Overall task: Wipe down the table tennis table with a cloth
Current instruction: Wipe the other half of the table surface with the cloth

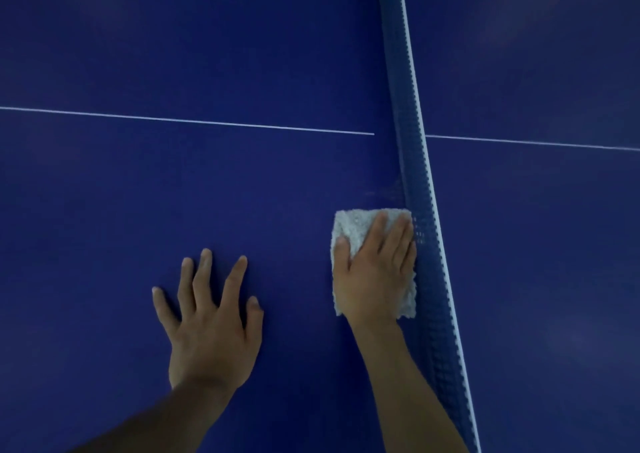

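Blue table tennis table (173, 54) fills pretty much my whole feed, lighting is dim. The net (412, 141) runs top to bottom a bit right of middle, with a white band along its right edge. I'm using the net as my reference for everything.

The cloth (349, 224) is a pale, nubbly folded rectangle lying flat on the table on the left side of the net, its right edge touching the base of the mesh. The right hand (375, 272) lies on top of it, palm down, fingers straight and close together, pressing it onto the surface. Nothing is curled around it, it's just a flat, released hand, and the little-finger side is right up against the net.

The left hand (211, 321) is further left of the net, well apart from the cloth. It's also palm down on the bare blue surface, fingers splayed wide, holding nothing.

A thin white line (187, 120) crosses the table at right angles to the net, beyond both hands. It stops just short of the net on the left and picks up again on the other side. Both bare forearms come in from the bottom edge
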